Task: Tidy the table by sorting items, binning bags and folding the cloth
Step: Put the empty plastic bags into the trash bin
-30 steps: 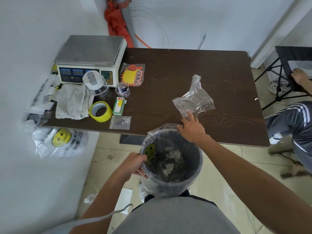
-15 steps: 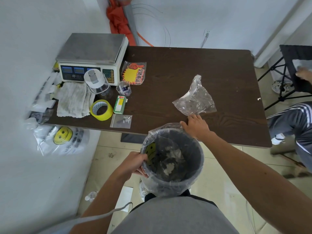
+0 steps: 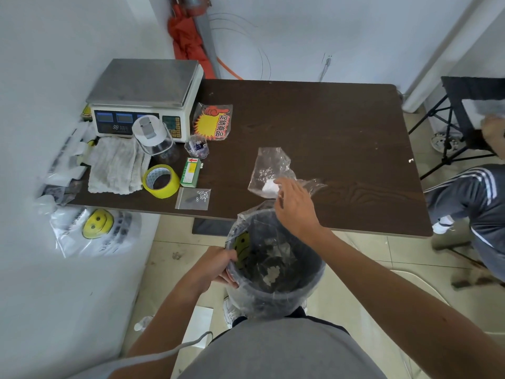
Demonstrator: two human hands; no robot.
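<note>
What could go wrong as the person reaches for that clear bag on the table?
The clear plastic bag is light and crumpled, and the right hand only reaches its near end, so it may slip or flutter past the bin. The left hand alone grips the bin by its rim, so the bin might tilt and spill its contents.

Left end: we see the scale [image 3: 142,86], cloth [image 3: 114,165] and tape roll [image 3: 161,181] crowded close.
Middle: only the clear plastic bag [image 3: 269,168].
Right, far side: we find bare table [image 3: 341,127].
Near edge: the bin [image 3: 276,294] sits below.
</note>
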